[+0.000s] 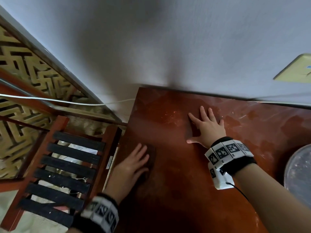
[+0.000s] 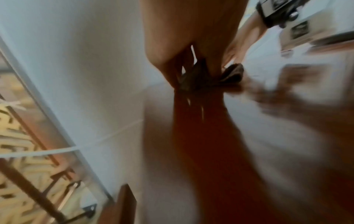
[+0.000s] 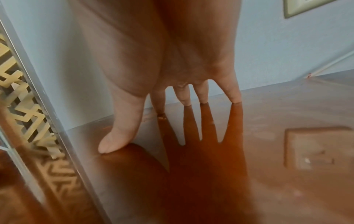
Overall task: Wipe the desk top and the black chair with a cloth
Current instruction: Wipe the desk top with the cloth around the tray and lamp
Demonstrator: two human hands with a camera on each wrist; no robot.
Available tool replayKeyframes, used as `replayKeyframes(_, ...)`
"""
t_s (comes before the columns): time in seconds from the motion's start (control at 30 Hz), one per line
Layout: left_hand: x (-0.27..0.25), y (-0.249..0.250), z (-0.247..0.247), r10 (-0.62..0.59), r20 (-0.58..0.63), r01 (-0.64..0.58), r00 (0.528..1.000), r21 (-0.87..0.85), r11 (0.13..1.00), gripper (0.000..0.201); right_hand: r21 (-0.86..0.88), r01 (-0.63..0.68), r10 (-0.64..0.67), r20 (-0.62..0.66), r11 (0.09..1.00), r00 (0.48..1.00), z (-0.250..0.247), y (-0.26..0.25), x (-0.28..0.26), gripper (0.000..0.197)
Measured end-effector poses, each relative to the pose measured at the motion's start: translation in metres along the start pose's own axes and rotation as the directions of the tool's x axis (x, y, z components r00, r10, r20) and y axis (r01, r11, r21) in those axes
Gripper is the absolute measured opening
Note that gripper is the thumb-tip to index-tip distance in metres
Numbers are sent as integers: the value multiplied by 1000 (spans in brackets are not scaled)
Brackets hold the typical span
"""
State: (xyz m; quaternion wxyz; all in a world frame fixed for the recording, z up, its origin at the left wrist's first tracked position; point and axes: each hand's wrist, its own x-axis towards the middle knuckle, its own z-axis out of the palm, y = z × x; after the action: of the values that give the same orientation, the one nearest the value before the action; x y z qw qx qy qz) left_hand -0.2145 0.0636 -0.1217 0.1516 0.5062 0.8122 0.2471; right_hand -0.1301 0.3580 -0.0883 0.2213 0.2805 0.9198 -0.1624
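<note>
The red-brown desk top point(image 1: 185, 190) runs along the pale wall and carries pale smears toward its far side. My left hand point(image 1: 134, 163) lies near the desk's left edge, its straight fingers pressing a dark brown cloth point(image 1: 152, 157) flat. The blurred left wrist view shows the cloth point(image 2: 232, 74) bunched under those fingers point(image 2: 172, 71). My right hand point(image 1: 206, 126) rests flat on the desk farther back with its fingers spread and holds nothing. In the right wrist view, its fingertips point(image 3: 236, 98) touch the glossy desk point(image 3: 287, 113). The chair point(image 1: 70, 158), with black slats in a red frame, stands left of the desk.
A round grey container point(image 1: 299, 170) sits at the desk's right edge. A yellow-green plate point(image 1: 294, 69) is fixed on the wall. A white cable point(image 1: 67, 102) runs along the wall to the desk. A gold lattice panel point(image 1: 20, 68) fills the far left.
</note>
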Motion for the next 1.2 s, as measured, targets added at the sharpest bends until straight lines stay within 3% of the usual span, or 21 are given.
replayKeyframes(0.07, 45, -25, -17, -154, -49, 156, 987, 49, 986, 47, 3, -5, 5, 7, 1000, 1000, 0, 0, 0, 103)
replayKeyframes(0.13, 91, -42, -37, -351, -103, 358, 931, 55, 932, 48, 5, -6, 6, 11, 1000, 1000, -1, 0, -1, 103)
replayKeyframes(0.2, 124, -47, -49, -435, -85, 441, 896, 76, 894, 50, 1, -3, 3, 12, 1000, 1000, -2, 0, -1, 103)
replayKeyframes(0.27, 140, -43, -48, -410, -51, 413, 911, 124, 902, 50, -3, 1, -1, 9, 1000, 1000, -1, 0, -1, 102)
replayKeyframes(0.37, 132, -25, -30, -228, -19, 229, 973, 133, 964, 46, -21, 9, -9, 11, 1000, 1000, 0, 1, -1, 102)
replayKeyframes(0.43, 128, -21, -24, -131, 35, 126, 991, 126, 984, 45, -34, 13, -13, 11, 999, 1000, 1, 2, 0, 102)
replayKeyframes(0.53, 151, -30, -34, -236, 41, 234, 971, 51, 971, 49, -40, 35, -34, 26, 999, 999, 0, 4, 1, 102)
replayKeyframes(0.63, 187, -39, -48, -409, -8, 408, 913, 89, 909, 52, -21, 28, -28, 17, 999, 999, -6, 17, 2, 101)
replayKeyframes(0.77, 205, -32, -44, -439, -20, 436, 898, 164, 885, 51, -4, -60, 60, -4, 998, 998, -10, 42, -2, 101)
replayKeyframes(0.87, 187, -5, -24, -233, 67, 220, 970, 157, 963, 50, -18, -58, 59, 3, 998, 998, -9, 42, -2, 101)
replayKeyframes(0.97, 167, 25, -2, -82, 217, 60, 973, 107, 992, 52, -3, -67, 67, 1, 998, 998, -9, 39, 0, 103)
replayKeyframes(1.07, 182, 19, -11, -154, 211, 137, 965, 94, 986, 53, -13, -65, 65, -8, 998, 998, -8, 40, -2, 101)
replayKeyframes(1.2, 224, -14, -52, -400, 122, 351, 908, 299, 887, 56, -12, -58, 58, -4, 998, 998, -8, 41, -4, 100)
